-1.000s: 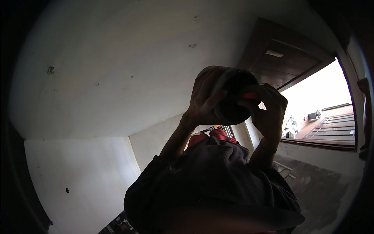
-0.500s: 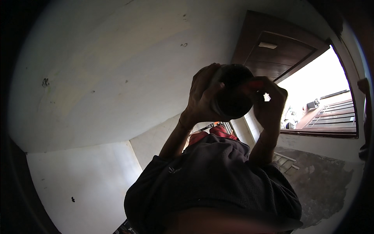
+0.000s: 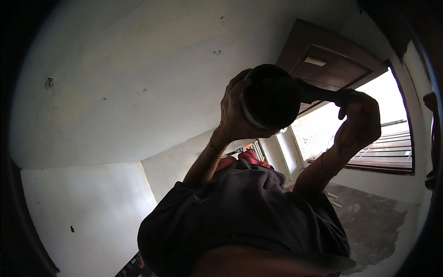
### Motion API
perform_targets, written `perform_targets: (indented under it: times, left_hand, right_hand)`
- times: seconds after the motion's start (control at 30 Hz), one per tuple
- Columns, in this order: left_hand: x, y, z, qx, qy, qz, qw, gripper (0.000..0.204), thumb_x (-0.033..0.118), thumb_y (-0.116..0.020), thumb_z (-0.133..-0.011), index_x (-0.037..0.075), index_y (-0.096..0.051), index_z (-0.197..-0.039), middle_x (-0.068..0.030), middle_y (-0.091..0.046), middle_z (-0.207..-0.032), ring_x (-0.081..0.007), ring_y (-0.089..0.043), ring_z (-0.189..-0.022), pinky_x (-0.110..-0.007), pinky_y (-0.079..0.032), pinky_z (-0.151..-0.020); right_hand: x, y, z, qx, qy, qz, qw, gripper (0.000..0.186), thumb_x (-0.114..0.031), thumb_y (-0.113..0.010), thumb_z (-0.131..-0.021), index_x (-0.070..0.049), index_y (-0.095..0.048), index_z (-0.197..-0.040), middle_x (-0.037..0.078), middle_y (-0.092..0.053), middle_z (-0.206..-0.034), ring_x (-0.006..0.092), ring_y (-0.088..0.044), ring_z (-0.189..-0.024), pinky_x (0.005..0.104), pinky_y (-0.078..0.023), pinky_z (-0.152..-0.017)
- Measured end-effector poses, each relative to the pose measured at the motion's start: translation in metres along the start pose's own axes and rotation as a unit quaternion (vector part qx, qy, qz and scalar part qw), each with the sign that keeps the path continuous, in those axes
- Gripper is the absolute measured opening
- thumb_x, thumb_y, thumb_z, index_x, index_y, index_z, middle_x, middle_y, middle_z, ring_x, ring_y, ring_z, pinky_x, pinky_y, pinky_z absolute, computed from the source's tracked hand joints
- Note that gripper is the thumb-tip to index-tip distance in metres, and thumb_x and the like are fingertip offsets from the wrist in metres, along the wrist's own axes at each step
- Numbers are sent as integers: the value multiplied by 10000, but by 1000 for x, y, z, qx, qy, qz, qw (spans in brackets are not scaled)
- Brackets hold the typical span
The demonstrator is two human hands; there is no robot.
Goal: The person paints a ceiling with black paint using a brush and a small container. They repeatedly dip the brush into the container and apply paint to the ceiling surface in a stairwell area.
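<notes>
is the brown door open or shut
Open: the brown door stands away from its opening, where bright daylight and dark bars show through.

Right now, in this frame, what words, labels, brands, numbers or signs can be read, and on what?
None can be read.
Shirt: a small pale mark on the chest, too blurred to make out.
Dark thing at the lower edge: pale specks, too small to tell if they are lettering.
Container in the left hand and tool in the right hand: too dark to show any.
</notes>
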State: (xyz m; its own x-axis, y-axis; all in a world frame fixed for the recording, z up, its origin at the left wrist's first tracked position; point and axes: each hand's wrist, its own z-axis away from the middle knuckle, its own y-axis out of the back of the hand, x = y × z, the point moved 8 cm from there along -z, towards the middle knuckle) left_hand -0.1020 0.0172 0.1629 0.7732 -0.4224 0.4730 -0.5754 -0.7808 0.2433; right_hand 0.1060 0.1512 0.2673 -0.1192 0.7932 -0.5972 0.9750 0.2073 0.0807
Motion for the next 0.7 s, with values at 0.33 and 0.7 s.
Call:
perform_targets:
  times: [0.33,0.7]
  left_hand:
    - [-5,0,4,17,2,9,1000,1298,424,-994,-509,150,-201,-1500,-258,-457,-1419,-417,-521,-1288,-520,-483,-1039]
    - [-8,-4,17,12,15,13,1000,1126,417,-973,-549,236,-272,-1411,-253,-455,-1395,-433,-517,-1275,-541,-513,-994]
  right_hand:
    - [-4,30,-21,49,117,194,973,178,-63,-660,-939,13,-723,-1087,145,-755,-998,238,-751,-894,346,-612,-804]
    - [-47,11,-35,10,379,317,869,313,-42,-612,-972,-87,-681,-1274,153,-724,-1063,272,-731,-928,316,-599,-747]
